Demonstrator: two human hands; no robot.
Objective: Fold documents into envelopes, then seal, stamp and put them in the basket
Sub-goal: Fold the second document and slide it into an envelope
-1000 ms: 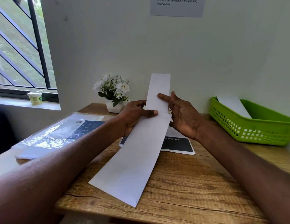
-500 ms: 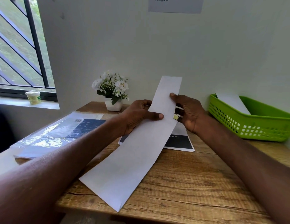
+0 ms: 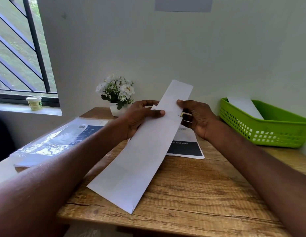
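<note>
A long white envelope [image 3: 142, 151] is held slanted above the wooden table [image 3: 191, 194], its near end low and its far end raised toward the wall. My left hand [image 3: 140, 117] pinches its left edge with the thumb on top. My right hand [image 3: 198, 117] holds the right edge, fingers curled behind the paper, and a small yellowish item shows between them. A green plastic basket [image 3: 268, 134] stands at the right with a white envelope [image 3: 244, 106] leaning inside it. A printed sheet with a black band [image 3: 186, 147] lies flat under the held envelope.
A clear plastic sleeve of papers [image 3: 60, 137] lies at the table's left. A white pot of flowers [image 3: 117, 96] stands against the back wall. A small tub [image 3: 34, 103] sits on the window sill. A notice [image 3: 183, 3] hangs on the wall.
The envelope's far end has swung right and tilted lower. My right hand went from flat behind the paper to gripping its right edge. The left hand keeps its pinch.
</note>
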